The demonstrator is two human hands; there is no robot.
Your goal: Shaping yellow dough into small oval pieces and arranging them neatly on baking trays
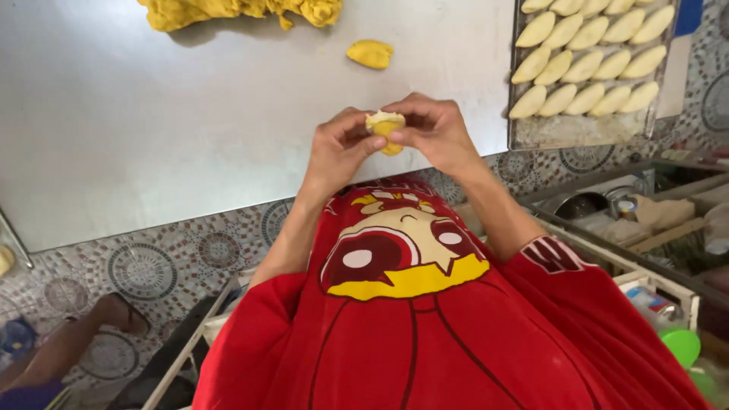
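Both hands meet over the near edge of a grey metal table. Together they hold a small yellow dough piece with pale filling showing at its top. My left hand pinches it from the left, and my right hand wraps it from the right. A second small yellow dough lump lies on the table just beyond my hands. A large mass of yellow dough sits at the table's far edge.
A metal tray at the right holds several rows of shaped pale dough pieces. Patterned tile floor lies below the table. Another person's sandalled foot is at lower left. Shelves with containers and a green lid stand at the right.
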